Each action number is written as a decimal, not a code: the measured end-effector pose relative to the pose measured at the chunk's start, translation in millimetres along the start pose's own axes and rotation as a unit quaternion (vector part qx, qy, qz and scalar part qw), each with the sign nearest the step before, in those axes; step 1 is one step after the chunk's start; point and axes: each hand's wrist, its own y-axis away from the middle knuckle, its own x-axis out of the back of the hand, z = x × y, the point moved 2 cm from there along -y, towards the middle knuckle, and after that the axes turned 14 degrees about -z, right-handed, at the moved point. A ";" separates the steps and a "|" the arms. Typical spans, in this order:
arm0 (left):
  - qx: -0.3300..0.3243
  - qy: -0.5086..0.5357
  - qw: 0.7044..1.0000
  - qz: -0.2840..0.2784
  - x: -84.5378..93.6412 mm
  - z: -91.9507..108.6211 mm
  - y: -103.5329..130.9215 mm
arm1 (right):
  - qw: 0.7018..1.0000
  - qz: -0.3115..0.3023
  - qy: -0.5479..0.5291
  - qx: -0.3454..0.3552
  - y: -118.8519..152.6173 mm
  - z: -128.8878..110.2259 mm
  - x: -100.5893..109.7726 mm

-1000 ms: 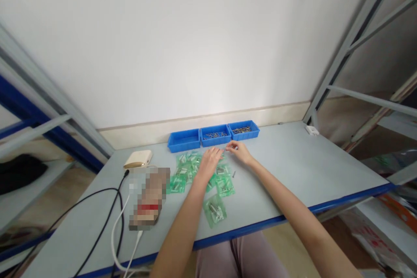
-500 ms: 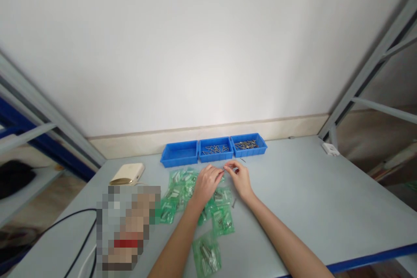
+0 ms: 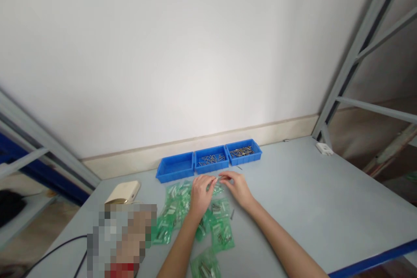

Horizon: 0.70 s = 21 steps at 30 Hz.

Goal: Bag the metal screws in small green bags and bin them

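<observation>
My left hand (image 3: 201, 192) is closed in a pinch over the upper part of the green bags, its fingertips on something small and pale. Close to its right, my right hand (image 3: 236, 186) pinches a small thin object, too small to name. Green plastic bags (image 3: 222, 233) with metal and white pieces inside lie spread beneath and around my left hand. A loose screw (image 3: 232, 214) rests just right of the bags, and another (image 3: 239, 167) lies below the right-hand bin. Behind the hands stand two blue bins of screws (image 3: 211, 167) (image 3: 244, 161).
An empty blue bin (image 3: 176, 177) stands left of the other two. A cream box (image 3: 124, 192) sits at the left, with a blurred-out patch and dark cables below. A white socket (image 3: 324, 149) lies at the back right, near a metal frame (image 3: 347, 67).
The view has shifted, so bins and bags appear lower. My hands remain close together, the fingertips slightly rearranged, and a pale bit now shows at my left fingertips.
</observation>
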 end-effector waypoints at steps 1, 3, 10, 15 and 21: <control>0.001 0.005 1.000 -0.020 -0.3 0.6 -0.2 | 0.999 -0.008 0.033 0.014 1.2 1.2 -0.8; 0.002 0.011 0.998 -0.063 -1.9 2.5 0.0 | 0.994 -0.022 0.102 0.032 3.3 3.5 -2.4; 0.025 0.023 0.999 -0.039 -5.8 2.4 1.1 | 0.964 -0.074 0.251 0.058 8.3 -3.2 -2.1; 0.006 -0.045 0.998 -0.045 -7.4 4.1 0.6 | 0.948 -0.082 0.303 0.044 11.9 -9.8 -1.0; 0.035 -0.036 0.997 -0.053 -4.9 1.9 0.4 | 0.941 -0.082 0.322 0.059 11.4 -12.1 -1.6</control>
